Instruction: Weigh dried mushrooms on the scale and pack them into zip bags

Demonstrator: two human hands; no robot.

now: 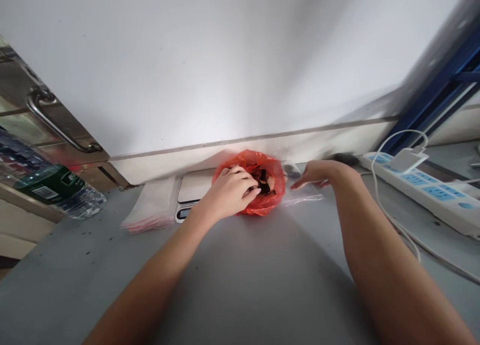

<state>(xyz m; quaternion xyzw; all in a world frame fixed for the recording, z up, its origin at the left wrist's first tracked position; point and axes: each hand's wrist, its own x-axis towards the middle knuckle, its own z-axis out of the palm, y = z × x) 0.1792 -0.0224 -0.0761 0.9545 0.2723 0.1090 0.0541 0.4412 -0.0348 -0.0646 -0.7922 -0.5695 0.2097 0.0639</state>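
A red plastic bag (275, 197) stands with its mouth spread wide, and dark and tan pieces (264, 180) lie inside it. My left hand (232, 190) reaches over the bag's left rim, fingers curled and thumb at the dark pieces; what lies under the fingers is hidden. Right of the bag, my right hand (315, 172) hovers with fingers stretched to the left and nothing visible in them. Beneath it lies a clear zip bag (303, 200), and a pale rounded item (290, 170) sits by the wall, partly out of sight.
Left of the red bag are a digital scale (197, 182) and a stack of white, red-edged sheets or pouches (152, 205). A water bottle (62, 185) is at far left. On the right, a white power strip (423, 185) carries a charger (407, 160) and loose cables.
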